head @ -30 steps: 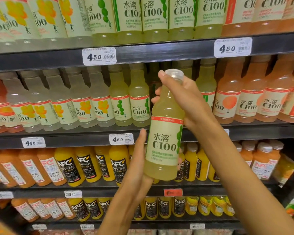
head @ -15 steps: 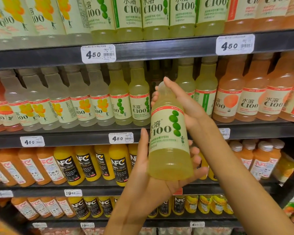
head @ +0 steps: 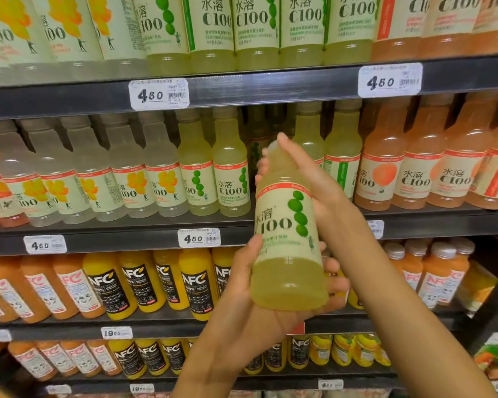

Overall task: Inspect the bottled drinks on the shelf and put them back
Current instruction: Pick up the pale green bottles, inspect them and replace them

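I am holding the pale green plastic C100 bottle (head: 289, 245) at centre, my left hand (head: 259, 308) cupping its base, my right hand (head: 308, 179) gripping its neck, a gap in the dark metal shelf (head: 270, 90) row at twelve o'clock.

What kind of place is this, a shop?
Most likely a supermarket drinks aisle: dark shelves stocked with rows of identical C100 bottles and NFC juice bottles, with printed price tags reading 4.50 clipped to the shelf edges.
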Action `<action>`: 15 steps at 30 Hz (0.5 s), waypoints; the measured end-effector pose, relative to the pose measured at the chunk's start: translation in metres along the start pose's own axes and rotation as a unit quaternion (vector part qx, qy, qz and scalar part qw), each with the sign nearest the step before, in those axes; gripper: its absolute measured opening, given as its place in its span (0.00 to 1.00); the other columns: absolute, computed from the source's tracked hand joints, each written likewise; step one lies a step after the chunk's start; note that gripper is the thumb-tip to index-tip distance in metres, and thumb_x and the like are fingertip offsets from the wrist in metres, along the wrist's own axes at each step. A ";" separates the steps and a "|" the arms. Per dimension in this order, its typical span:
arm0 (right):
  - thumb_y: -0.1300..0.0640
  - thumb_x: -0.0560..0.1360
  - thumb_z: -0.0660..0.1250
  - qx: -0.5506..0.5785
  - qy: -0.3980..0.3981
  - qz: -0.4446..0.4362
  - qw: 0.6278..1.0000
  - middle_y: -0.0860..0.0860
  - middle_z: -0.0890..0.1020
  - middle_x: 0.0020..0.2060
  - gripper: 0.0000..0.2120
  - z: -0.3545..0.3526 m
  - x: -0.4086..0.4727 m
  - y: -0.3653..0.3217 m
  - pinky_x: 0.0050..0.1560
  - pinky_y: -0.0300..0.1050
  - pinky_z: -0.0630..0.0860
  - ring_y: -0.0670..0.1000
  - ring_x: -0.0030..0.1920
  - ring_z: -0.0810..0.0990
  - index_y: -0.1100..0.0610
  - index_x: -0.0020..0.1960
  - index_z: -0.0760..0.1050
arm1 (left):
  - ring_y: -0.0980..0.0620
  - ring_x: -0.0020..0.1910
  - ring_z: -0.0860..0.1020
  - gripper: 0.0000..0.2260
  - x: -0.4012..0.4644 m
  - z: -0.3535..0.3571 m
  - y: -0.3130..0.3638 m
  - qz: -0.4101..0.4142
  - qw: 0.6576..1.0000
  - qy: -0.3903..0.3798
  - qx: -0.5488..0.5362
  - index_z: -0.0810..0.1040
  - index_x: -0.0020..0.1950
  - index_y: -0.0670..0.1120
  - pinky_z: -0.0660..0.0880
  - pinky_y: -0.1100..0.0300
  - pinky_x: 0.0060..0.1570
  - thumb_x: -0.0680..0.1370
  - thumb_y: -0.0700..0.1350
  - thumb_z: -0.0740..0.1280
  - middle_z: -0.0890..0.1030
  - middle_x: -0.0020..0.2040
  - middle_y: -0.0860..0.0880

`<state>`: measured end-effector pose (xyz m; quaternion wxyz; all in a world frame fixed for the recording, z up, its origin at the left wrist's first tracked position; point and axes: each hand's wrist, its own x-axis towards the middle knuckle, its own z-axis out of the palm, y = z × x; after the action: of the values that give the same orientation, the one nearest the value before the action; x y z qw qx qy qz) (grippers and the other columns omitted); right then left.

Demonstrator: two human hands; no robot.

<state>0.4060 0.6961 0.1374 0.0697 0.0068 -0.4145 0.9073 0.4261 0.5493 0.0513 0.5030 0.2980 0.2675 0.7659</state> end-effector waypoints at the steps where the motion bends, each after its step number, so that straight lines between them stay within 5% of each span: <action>1: 0.50 0.79 0.64 -0.038 -0.010 -0.038 0.999 0.52 0.78 0.36 0.12 0.003 -0.002 -0.005 0.37 0.42 0.81 0.48 0.34 0.79 0.58 0.54 0.70 | 0.41 0.52 0.81 0.34 0.000 -0.005 0.000 0.006 0.998 0.020 0.052 0.72 0.67 0.36 0.77 0.48 0.54 0.73 0.61 0.68 0.80 0.56 0.37; 4: 0.51 0.79 0.63 -0.138 -0.028 -0.158 0.977 0.52 0.79 0.36 0.11 0.011 -0.006 -0.018 0.40 0.45 0.80 0.49 0.34 0.80 0.58 0.56 0.69 | 0.45 0.58 0.80 0.42 0.001 -0.012 0.016 0.063 0.960 0.133 0.237 0.70 0.69 0.46 0.78 0.53 0.55 0.64 0.71 0.68 0.81 0.60 0.42; 6: 0.51 0.80 0.62 -0.183 -0.040 -0.224 0.956 0.52 0.80 0.37 0.11 0.015 -0.010 -0.021 0.39 0.48 0.79 0.51 0.34 0.80 0.57 0.56 0.68 | 0.51 0.58 0.80 0.46 0.003 -0.014 0.028 0.079 0.934 0.135 0.320 0.69 0.69 0.49 0.78 0.56 0.54 0.58 0.72 0.71 0.82 0.59 0.50; 9: 0.52 0.78 0.62 -0.234 -0.052 -0.271 0.932 0.53 0.81 0.39 0.12 0.022 -0.017 -0.020 0.40 0.48 0.79 0.53 0.37 0.81 0.57 0.58 0.69 | 0.59 0.51 0.82 0.31 0.007 -0.014 0.030 0.100 0.889 0.126 0.429 0.70 0.61 0.58 0.78 0.68 0.44 0.61 0.58 0.75 0.83 0.52 0.60; 15: 0.56 0.75 0.66 -0.382 -0.104 -0.311 0.864 0.52 0.84 0.44 0.17 0.020 -0.038 -0.015 0.49 0.45 0.78 0.51 0.45 0.84 0.58 0.61 0.67 | 0.57 0.49 0.82 0.28 0.011 -0.028 0.016 0.216 0.822 0.177 0.496 0.72 0.59 0.59 0.78 0.67 0.42 0.62 0.51 0.77 0.82 0.51 0.56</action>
<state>0.4445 0.6864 0.1589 0.3022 0.2024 -0.7096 0.6035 0.3925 0.5504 0.0453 0.0535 0.4161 0.6246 0.6587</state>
